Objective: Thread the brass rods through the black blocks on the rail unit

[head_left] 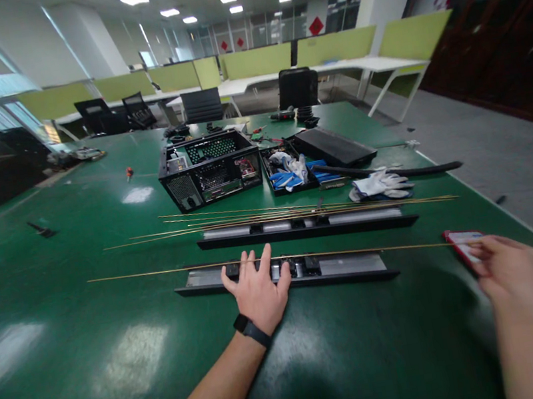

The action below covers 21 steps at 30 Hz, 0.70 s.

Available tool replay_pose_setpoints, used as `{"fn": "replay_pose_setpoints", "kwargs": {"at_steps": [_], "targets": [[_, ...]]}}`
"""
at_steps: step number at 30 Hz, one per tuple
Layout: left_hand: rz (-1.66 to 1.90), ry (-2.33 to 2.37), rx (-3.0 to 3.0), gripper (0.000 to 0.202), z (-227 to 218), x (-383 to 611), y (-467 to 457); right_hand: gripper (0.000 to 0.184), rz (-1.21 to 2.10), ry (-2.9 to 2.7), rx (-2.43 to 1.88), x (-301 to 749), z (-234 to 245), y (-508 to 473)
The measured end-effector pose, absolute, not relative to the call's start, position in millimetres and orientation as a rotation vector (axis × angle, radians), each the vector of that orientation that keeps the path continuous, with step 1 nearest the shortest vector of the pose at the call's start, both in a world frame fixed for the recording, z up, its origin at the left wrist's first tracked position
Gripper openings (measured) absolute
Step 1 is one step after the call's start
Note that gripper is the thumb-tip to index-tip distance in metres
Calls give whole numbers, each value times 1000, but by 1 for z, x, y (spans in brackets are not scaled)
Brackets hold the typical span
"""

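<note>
My left hand (259, 288) has its fingers spread over the nearer black metal rail (353, 267), fingertips about its dark blocks and a thin brass-coloured rod (156, 272). The rod runs lengthwise above that rail and sticks out past both ends. At the far right, my right hand (515, 268), slightly blurred, pinches the rod's right end between thumb and fingers. Under those fingers lies a flat red-edged object (461, 246) with a pale face, partly covered. Just behind is a second black rail (371, 220), with several similar thin rods (141, 238) across it.
Beyond the rails stand an open black computer case (212, 174) and a tray (270, 182) holding blue-and-white gloves. More gloves (380, 186) lie by a black tube (423, 169) and a flat black panel (334, 146). A dark clip-like piece (41, 229) lies left on the green table (58, 286).
</note>
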State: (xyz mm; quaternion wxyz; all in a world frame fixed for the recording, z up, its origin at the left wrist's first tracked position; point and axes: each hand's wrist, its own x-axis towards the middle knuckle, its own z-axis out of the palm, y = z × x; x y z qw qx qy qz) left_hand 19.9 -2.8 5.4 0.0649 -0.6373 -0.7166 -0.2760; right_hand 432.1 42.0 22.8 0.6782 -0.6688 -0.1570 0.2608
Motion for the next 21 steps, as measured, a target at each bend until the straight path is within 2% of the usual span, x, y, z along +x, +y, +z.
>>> {"fn": "replay_pose_setpoints", "kwargs": {"at_steps": [3, 7, 15, 21], "targets": [[-832, -2159, -1926, 48, 5, 20, -3, 21, 484, -203, -1499, 444, 28, 39], [-831, -2152, -1938, 47, 5, 20, -3, 22, 520, -202, -1511, 436, 34, 37], [-816, -2171, -1944, 46, 6, 19, -4, 11, 940, -457, -1480, 369, 33, 28], [-822, -2174, -1944, 46, 6, 19, -4, 30, 1042, -619, -1410, 326, 25, 20]]}}
